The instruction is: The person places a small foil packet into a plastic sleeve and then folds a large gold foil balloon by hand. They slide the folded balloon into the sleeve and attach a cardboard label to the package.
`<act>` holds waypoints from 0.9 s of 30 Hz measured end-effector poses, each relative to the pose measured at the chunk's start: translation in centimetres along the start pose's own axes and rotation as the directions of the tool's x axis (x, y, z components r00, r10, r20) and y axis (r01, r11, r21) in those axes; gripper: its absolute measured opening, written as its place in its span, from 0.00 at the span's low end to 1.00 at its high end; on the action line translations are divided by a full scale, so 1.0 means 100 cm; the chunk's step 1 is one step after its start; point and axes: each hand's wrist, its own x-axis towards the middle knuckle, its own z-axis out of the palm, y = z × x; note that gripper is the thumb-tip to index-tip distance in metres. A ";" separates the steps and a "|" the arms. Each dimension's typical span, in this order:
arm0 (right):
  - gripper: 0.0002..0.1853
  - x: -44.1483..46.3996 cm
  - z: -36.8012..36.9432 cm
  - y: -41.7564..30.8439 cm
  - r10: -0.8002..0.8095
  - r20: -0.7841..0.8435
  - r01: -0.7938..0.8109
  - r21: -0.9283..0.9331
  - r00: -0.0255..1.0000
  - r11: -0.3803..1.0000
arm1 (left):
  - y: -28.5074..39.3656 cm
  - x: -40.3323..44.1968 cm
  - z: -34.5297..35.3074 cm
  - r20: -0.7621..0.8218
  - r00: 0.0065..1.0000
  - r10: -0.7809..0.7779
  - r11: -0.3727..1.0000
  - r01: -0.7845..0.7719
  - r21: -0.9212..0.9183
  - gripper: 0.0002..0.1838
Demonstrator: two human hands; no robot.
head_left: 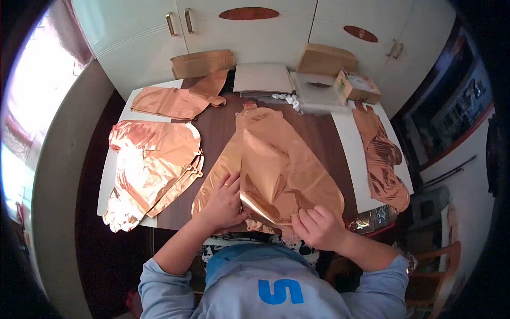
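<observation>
A flat, deflated copper-coloured foil balloon (265,154) lies spread before me, narrow at its far end and wide at the edge near my body. Its near part is creased, with a fold raised between my hands. My left hand (226,204) rests on the left side of this balloon, fingers stretched out over the foil. On the near right, my right hand (317,227) is closed, its thumb and fingers pinching the balloon's near edge. Some crumpled foil hangs below that edge, partly hidden by my hands.
More flat foil balloons lie on the left: a stack (154,159) and another piece (175,101) behind it. A crumpled foil balloon (380,154) lies on the white board at right. At the back are a cardboard box (358,87), a pale flat stack (263,78) and cabinets (239,32).
</observation>
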 end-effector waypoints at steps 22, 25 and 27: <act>0.12 0.001 0.007 -0.012 0.101 0.096 -0.104 0.032 0.990 0.994 | -0.022 0.032 -0.024 -0.127 0.987 -0.096 0.994 0.102 0.039 0.29; 0.12 0.003 0.008 -0.013 0.108 0.069 -0.111 0.040 0.992 0.993 | -0.027 0.043 -0.021 -0.095 0.994 -0.054 0.998 0.050 -0.042 0.30; 0.12 0.003 0.014 -0.014 0.097 0.011 -0.098 0.041 0.995 0.994 | -0.030 0.046 -0.017 -0.109 0.993 -0.054 0.998 0.049 -0.051 0.30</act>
